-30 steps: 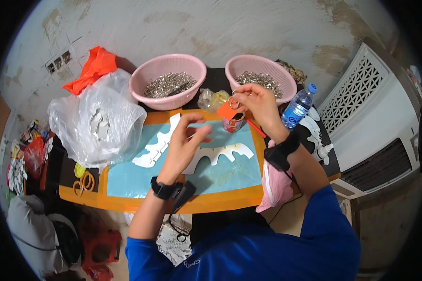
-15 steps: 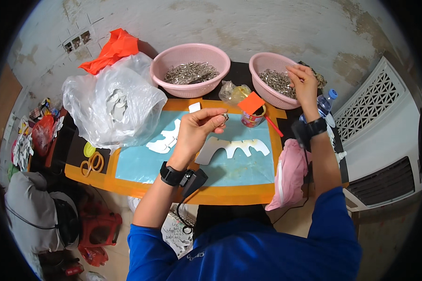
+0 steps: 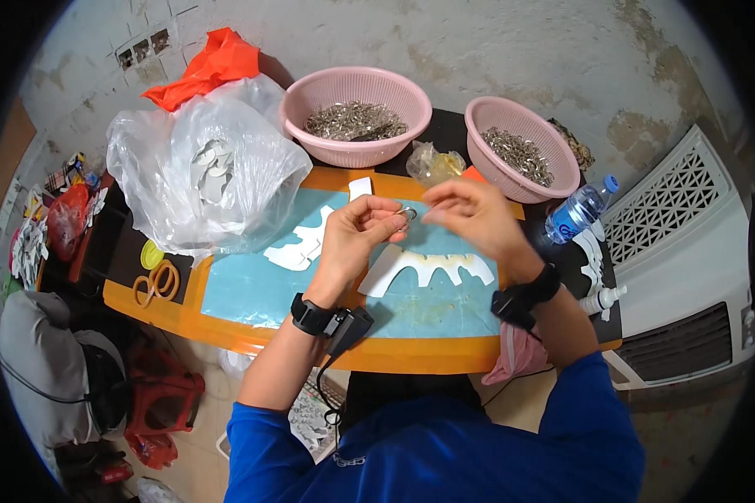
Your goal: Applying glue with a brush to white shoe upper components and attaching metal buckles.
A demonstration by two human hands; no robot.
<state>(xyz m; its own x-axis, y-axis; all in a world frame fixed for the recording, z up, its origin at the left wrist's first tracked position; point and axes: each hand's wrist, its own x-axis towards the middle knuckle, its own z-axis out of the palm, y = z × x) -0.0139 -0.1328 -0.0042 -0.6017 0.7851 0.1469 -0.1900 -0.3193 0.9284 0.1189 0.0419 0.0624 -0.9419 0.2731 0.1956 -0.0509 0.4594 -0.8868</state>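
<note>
Over the middle of the table my left hand (image 3: 354, 233) pinches a small silvery metal ring (image 3: 408, 215) between thumb and fingertips. Just right of it is my right hand (image 3: 476, 220), its fingers drawn together toward the ring and slightly blurred. Whatever those fingertips hold is too small to make out. Below the hands, a white scalloped cutout (image 3: 428, 267) with yellowish stains along its upper edge lies on the blue sheet (image 3: 327, 314). Another white cutout (image 3: 294, 251) rests left of my left wrist. My right hand hides most of an orange-red piece and the tin behind it.
Two pink baskets, a left one (image 3: 356, 153) and a right one (image 3: 566, 184), hold small metal pieces at the back. A bulging clear plastic bag (image 3: 164, 193) fills the left side, beside orange-handled scissors (image 3: 155, 283). A water bottle (image 3: 580, 210) stands right, near a white louvered appliance (image 3: 688, 268).
My right hand has come from the right basket down and left, close to the ring in my left hand. The left hand keeps its pinch; the view has shifted slightly.
</note>
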